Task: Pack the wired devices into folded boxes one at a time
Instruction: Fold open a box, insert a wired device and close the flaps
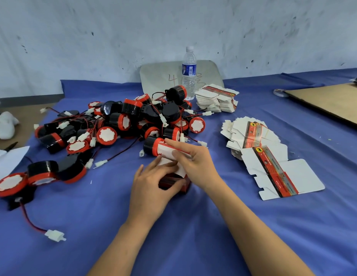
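Just below the middle of the frame both hands meet on a red and black folded box [173, 184] that stands on the blue-covered bench [193, 240]. The left hand [151, 188] grips the box's body from the left, fingers curled round its dark side. The right hand [195, 162] comes in from the right and pinches the box's raised white flap [167, 151], fingers laid along the top and thumb against the front. Just behind the flap, touching it, lies one wired device [151, 146], a black cylinder with a red ring; whether any part of it sits inside the box cannot be told. Left of centre and above the hands spreads a heap of wired devices [124, 120], black and red with white faces, red wires and white plugs tangled among them. More lie at the lower left, one with its white connector [55, 235] trailing toward the bottom edge. To the right of the hands lies an unfolded box blank [273, 172], a fanned stack of blanks [251, 132] above it and a neater stack [217, 100] higher still, beside a clear water bottle [189, 72]. A brown cardboard sheet [329, 102] lies at the upper right
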`<state>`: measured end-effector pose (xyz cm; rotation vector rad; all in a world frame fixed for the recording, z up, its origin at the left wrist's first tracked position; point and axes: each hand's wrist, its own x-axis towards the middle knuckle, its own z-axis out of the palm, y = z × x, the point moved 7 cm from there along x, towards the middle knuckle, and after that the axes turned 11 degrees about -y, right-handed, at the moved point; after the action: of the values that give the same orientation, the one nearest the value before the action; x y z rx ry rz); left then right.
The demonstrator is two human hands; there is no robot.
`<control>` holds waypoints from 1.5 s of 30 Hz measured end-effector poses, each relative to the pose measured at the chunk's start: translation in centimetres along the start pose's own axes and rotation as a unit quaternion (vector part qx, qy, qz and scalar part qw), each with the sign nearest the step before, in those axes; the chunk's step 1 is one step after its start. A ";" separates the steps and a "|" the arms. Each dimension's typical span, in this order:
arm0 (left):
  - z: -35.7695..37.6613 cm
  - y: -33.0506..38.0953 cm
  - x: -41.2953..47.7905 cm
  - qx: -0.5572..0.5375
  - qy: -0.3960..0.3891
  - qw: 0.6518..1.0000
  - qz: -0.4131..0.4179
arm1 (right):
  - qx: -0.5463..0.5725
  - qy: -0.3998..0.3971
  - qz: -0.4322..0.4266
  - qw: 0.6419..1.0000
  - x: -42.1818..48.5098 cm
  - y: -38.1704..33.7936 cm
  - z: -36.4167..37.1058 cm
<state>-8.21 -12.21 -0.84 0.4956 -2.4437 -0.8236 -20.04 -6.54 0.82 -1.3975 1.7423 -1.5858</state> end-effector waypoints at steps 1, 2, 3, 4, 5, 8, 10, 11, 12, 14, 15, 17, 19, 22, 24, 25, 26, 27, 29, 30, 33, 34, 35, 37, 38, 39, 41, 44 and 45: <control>0.0 0.0 0.0 0.016 0.006 1.000 -0.008 | -0.002 -0.004 0.007 1.000 -0.1 0.2 0.1; -0.1 0.1 -0.1 0.025 0.016 0.999 -0.012 | -0.007 -0.010 0.015 1.000 -0.2 0.3 0.2; -0.2 0.2 -0.2 0.028 0.031 0.999 -0.012 | -0.016 -0.016 0.021 1.000 -0.3 0.4 0.4; -0.4 0.4 -0.4 0.025 0.049 0.998 -0.011 | -0.023 -0.023 0.027 0.999 -0.4 0.5 0.6; -0.6 0.5 -0.6 0.016 0.068 0.998 -0.010 | -0.029 -0.029 0.030 0.999 -0.4 0.4 0.8; -1.4 0.2 -1.0 -0.050 0.113 0.992 -0.015 | -0.041 -0.039 0.028 0.998 -0.4 0.2 1.0; -1.8 -0.7 -1.0 -0.082 0.142 0.986 -0.038 | -0.053 -0.051 0.019 0.997 -0.4 0.1 1.1; -1.9 -1.3 -0.9 -0.092 0.149 0.983 -0.054 | -0.063 -0.059 0.012 0.996 -0.4 0.1 1.2; -1.9 -2.0 -0.8 -0.103 0.148 0.981 -0.072 | -0.076 -0.067 0.007 0.995 -0.5 0.0 1.4; -1.6 -2.9 -0.7 -0.128 0.131 0.978 -0.104 | -0.102 -0.088 0.000 0.991 -0.5 0.0 1.7; -1.4 -3.1 -0.6 -0.139 0.121 0.977 -0.110 | -0.113 -0.097 -0.005 0.989 -0.5 0.0 1.9; -1.1 -3.1 -0.5 -0.159 0.105 0.976 -0.106 | -0.129 -0.111 -0.014 0.985 -0.4 0.0 2.0; -0.9 -3.0 -0.4 -0.164 0.087 0.978 -0.099 | -0.163 -0.125 -0.021 0.978 -0.3 0.0 2.3; -0.7 -3.1 -0.3 -0.164 0.065 0.979 -0.103 | -0.246 -0.159 0.010 0.956 -0.3 0.4 2.9; -0.7 -3.2 -0.3 -0.170 0.054 0.978 -0.104 | -0.301 -0.178 0.019 0.937 -0.3 0.4 3.3; -0.7 -3.1 -0.3 -0.176 0.049 0.978 -0.101 | -0.334 -0.182 0.015 0.925 -0.4 0.4 3.5; -0.7 -3.0 -0.3 -0.175 0.044 0.979 -0.096 | -0.371 -0.182 0.010 0.911 -0.5 0.3 3.6; -0.8 -2.8 -0.2 -0.169 0.040 0.981 -0.091 | -0.406 -0.180 0.003 0.896 -0.6 0.3 3.7; -0.8 -2.6 -0.2 -0.157 0.034 0.983 -0.085 | -0.453 -0.179 -0.008 0.873 -0.7 0.3 3.8; -0.8 -2.6 -0.2 -0.152 0.031 0.984 -0.085 | -0.460 -0.181 -0.010 0.869 -0.7 0.3 3.9; -0.6 -3.0 -0.2 -0.126 0.022 0.987 -0.093 | -0.456 -0.191 0.005 0.869 -0.7 0.4 4.1; -0.5 -3.1 -0.2 -0.117 0.018 0.988 -0.095 | -0.467 -0.196 0.008 0.862 -0.7 0.6 4.3; -0.4 -3.1 -0.2 -0.110 0.013 0.989 -0.096 | -0.483 -0.202 0.010 0.852 -0.8 0.7 4.5; -0.2 -3.1 -0.2 -0.099 0.007 0.991 -0.094 | -0.499 -0.211 0.015 0.840 -0.9 0.9 4.9; -0.2 -3.1 -0.2 -0.092 0.006 0.991 -0.093 | -0.498 -0.215 0.019 0.840 -0.8 1.0 5.0; -0.2 -3.1 -0.2 -0.082 0.004 0.992 -0.094 | -0.495 -0.218 0.025 0.840 -0.7 1.1 5.0; -0.1 -3.2 -0.2 -0.061 0.003 0.994 -0.094 | -0.489 -0.221 0.036 0.843 -0.6 1.2 5.1; -0.1 -3.5 -0.2 -0.044 0.003 0.994 -0.098 | -0.472 -0.184 0.018 0.862 -1.0 1.3 5.5; -0.1 -3.6 -0.2 -0.041 0.003 0.994 -0.103 | -0.457 -0.158 0.001 0.875 -1.3 1.2 5.5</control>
<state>-7.38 -14.85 -3.14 0.7264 -2.3700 -0.9994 -15.47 -8.43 -2.15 -1.8876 2.3626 -0.4056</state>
